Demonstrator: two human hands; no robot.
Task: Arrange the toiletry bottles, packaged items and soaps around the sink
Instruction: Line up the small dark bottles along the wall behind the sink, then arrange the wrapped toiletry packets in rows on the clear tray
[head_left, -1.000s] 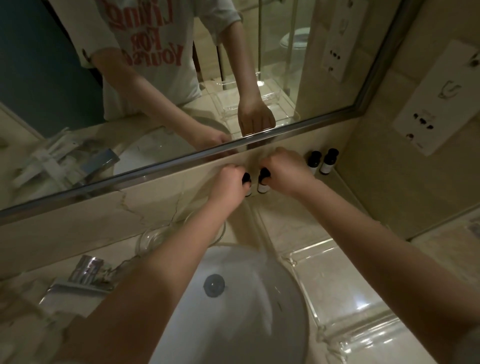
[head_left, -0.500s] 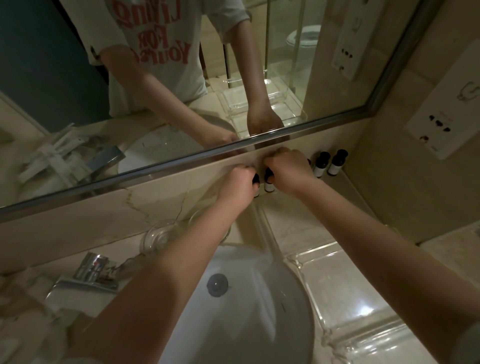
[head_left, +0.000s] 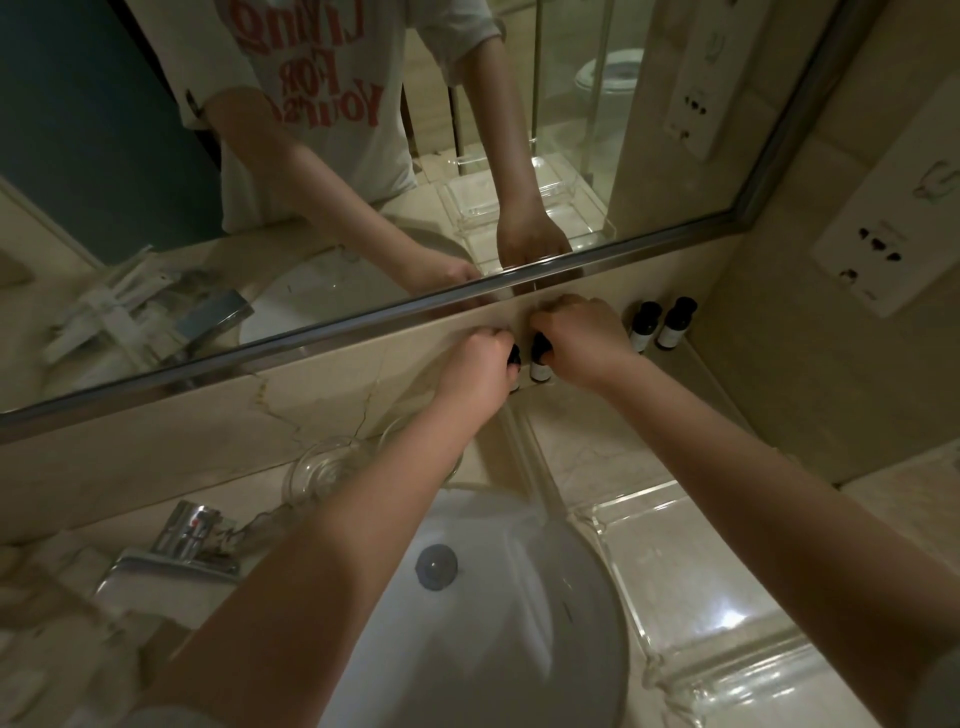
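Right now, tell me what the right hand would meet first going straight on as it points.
Probably the marble backsplash under the mirror frame: the right hand, gripping a small dark-capped bottle, points at that wall and looks close, though depth is unclear.

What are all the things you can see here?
free bottles: two, dark with white labels, far right corner
held bottles: two, same colours, one in each grip
sink: one, white, bottom middle
plug: one, grey, in the sink
tap: one, silver, left of the sink
glass dishes: two, clear, behind the sink
tray: one, clear, right of the sink
mirror: one, silver frame, top of view
socket panel: one, white, upper right
left grip: one, bare, round one bottle
right grip: one, bare, round the other
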